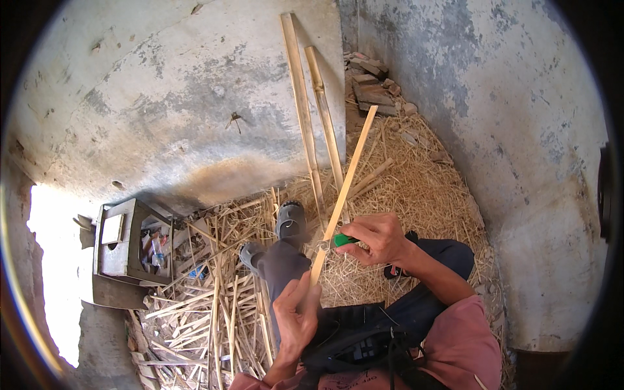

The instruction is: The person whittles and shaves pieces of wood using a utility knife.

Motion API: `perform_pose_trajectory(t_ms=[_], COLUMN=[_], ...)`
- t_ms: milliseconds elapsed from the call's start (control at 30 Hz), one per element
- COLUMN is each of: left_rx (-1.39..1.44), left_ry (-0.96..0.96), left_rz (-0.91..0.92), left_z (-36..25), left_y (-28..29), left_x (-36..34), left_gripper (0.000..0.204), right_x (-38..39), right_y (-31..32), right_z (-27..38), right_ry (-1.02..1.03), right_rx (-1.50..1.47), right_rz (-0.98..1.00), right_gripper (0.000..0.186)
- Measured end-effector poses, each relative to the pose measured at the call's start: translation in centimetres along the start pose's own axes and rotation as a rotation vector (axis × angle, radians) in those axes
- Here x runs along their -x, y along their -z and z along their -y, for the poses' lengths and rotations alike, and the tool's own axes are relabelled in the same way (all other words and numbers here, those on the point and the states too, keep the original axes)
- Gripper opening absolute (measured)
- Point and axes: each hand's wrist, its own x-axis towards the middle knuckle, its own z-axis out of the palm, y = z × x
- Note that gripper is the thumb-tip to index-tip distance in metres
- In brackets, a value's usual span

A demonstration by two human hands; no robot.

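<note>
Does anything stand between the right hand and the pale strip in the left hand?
Only the green-handled tool, gripped in the right hand, sits between it and the pale strip; nothing else visible does.

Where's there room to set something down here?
The freest patch is the shavings between the brick pile, the right-hand wall and your right hand; little is truly bare. It's crowded on the left: split strips heap beside the grey shoes, and the box holds a bottle.
</note>
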Motion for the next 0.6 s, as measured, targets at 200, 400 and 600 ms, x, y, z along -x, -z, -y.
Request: perform_pose_trajectory(t_ms=[200, 400, 600], left_rx=[0.065, 0.452, 0.692], left_ry=[0.091, 0.387, 0.434], left_rz=[0.143, 0.222, 0.404], left_z=[4.0, 5.1, 4.9], left_y=[1.4, 2.4, 2.1], left_x=[4.0, 2.3, 0.5], left_gripper=[0.032, 0.052, 0.056], right_x=[-1.4, 0.3, -0.3], right_y=[6.3, 5.6, 2.3], right_z=[-7.7, -8.0, -4.5], right_ry=[-0.509, -0.586, -0.612], right_rx=[0.150, 0.011, -0.389], right_rz=[-0.373, -0.295, -0.069], right_gripper=[0.044, 0.045, 0.045])
